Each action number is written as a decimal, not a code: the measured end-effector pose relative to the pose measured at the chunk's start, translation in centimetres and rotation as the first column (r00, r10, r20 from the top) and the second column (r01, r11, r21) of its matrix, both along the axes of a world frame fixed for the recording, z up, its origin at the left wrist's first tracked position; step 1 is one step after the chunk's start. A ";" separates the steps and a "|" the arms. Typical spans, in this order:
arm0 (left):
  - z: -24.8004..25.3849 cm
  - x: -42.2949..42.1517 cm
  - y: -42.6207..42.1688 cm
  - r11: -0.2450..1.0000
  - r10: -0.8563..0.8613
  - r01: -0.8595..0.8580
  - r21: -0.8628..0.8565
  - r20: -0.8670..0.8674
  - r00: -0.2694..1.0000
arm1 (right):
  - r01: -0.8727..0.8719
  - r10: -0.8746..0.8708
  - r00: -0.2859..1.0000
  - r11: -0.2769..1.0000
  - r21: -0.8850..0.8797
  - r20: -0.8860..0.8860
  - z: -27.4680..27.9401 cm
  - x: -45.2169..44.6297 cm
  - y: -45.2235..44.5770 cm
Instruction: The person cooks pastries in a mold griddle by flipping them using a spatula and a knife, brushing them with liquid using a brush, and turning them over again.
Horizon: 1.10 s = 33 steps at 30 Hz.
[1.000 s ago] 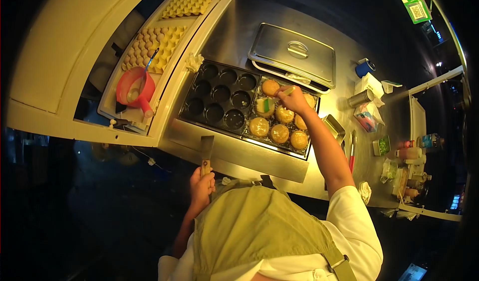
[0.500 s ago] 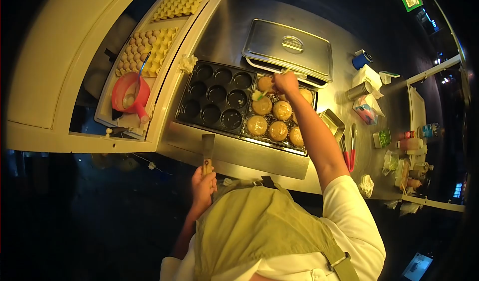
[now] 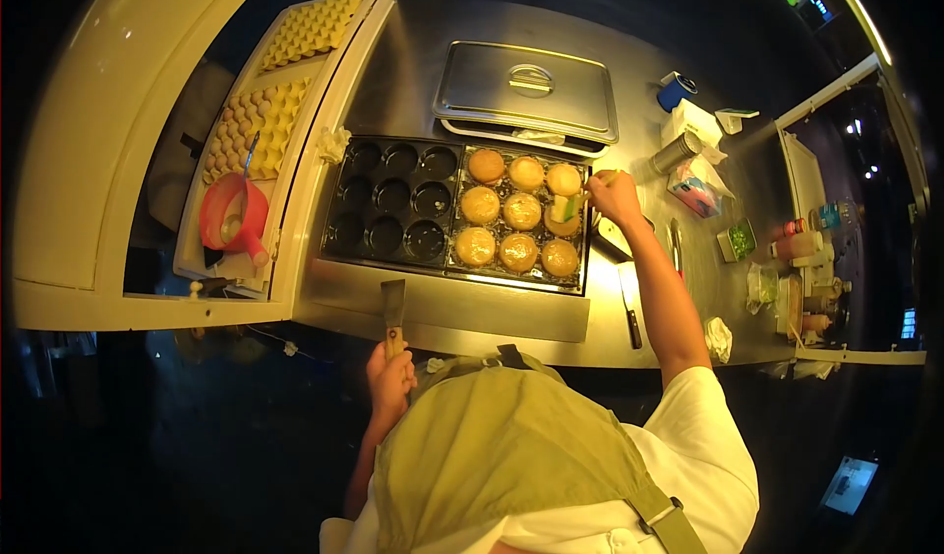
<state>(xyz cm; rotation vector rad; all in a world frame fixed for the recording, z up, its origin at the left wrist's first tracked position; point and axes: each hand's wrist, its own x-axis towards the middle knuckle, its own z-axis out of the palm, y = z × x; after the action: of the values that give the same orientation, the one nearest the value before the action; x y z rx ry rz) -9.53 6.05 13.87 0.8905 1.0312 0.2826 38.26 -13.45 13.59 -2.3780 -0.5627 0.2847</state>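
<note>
My left hand (image 3: pixel 390 382) is closed around the wooden handle of a scraper (image 3: pixel 393 305), its flat metal blade pointing up in front of the griddle. My right hand (image 3: pixel 615 198) grips a brush (image 3: pixel 564 209) with pale bristles and some green on its head. The bristles are over the round cake (image 3: pixel 562 223) in the right column, middle row, partly covering it. Several golden round cakes (image 3: pixel 520 212) sit in rows in the right half of the black griddle; some look glossy. Dark round moulds (image 3: pixel 391 196) fill its left half.
Behind the griddle is a lidded steel tray (image 3: pixel 526 92). To the left are egg trays (image 3: pixel 258 121) and a pink pot (image 3: pixel 234 215). On the right lie a dark-handled knife (image 3: pixel 630 308), a metal canister (image 3: pixel 677 151), a tub of chopped greens (image 3: pixel 737 240) and several bottles (image 3: pixel 796 246).
My right hand has moved with the brush from the upper left cakes to the right column. The knife has come into view beside my forearm. My left hand still holds the scraper.
</note>
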 end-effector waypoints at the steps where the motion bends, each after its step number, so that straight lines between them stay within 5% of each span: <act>1: 0.1 0.0 -0.1 1.000 -0.006 0.006 0.002 0.000 1.000 | 0.015 -0.015 1.000 1.000 -0.013 -0.002 0.6 -0.1 -1.3; 6: 0.2 0.0 -0.4 0.996 -0.082 0.082 -0.019 0.014 0.997 | 0.083 -0.085 0.992 0.996 -0.019 -0.089 2.7 -1.5 -4.4; 10: 0.6 0.8 -1.0 0.994 -0.107 0.107 -0.025 0.031 0.994 | 0.071 -0.029 0.992 0.934 0.349 -0.126 1.6 -3.9 -2.3; 15: 0.7 1.1 -1.3 0.996 -0.089 0.089 -0.014 0.023 0.996 | 0.033 -0.002 0.987 0.982 0.185 -0.161 -0.2 -2.6 -4.0; 16: 0.6 0.8 -1.3 0.997 -0.075 0.075 -0.014 0.023 0.997 | -0.044 0.047 0.995 0.998 0.036 -0.088 -0.4 -1.3 -4.9; 18: 0.1 0.0 -1.1 1.000 -0.017 0.017 -0.009 -0.012 1.000 | 0.039 -0.040 0.998 0.999 -0.004 -0.057 1.3 -1.4 -4.8; 19: -0.1 -0.4 -1.1 1.000 -0.014 0.014 -0.013 -0.013 1.000 | 0.036 -0.036 0.998 0.999 -0.008 -0.058 1.5 -1.9 -4.4; 21: -0.3 -0.6 -0.7 1.000 -0.003 0.003 -0.009 -0.016 1.000 | -0.054 0.090 0.991 0.945 0.323 -0.098 1.7 -2.9 -2.9; 24: 0.2 -0.9 -0.2 1.000 0.007 -0.007 -0.015 0.022 1.000 | 0.009 0.030 0.978 0.983 0.182 -0.209 0.6 -1.9 -2.7; 28: 0.9 -0.7 0.5 0.999 0.047 -0.047 -0.012 0.024 0.999 | -0.135 0.142 0.982 0.989 -0.062 0.121 2.8 -0.8 -0.4; 30: 0.7 -0.5 0.9 0.999 0.029 -0.029 -0.025 0.013 0.999 | -0.168 0.187 0.979 0.966 0.197 -0.083 2.9 -1.4 3.3; 33: 0.6 -0.1 1.2 1.000 -0.001 0.001 -0.012 -0.015 1.000 | -0.519 0.504 0.855 0.831 0.199 0.125 3.7 -3.7 9.3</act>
<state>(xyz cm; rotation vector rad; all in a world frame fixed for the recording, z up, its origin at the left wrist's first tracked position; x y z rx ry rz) -9.60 7.29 14.46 0.8830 1.0449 0.2688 34.59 -4.20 17.27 -1.9837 -1.2046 0.3527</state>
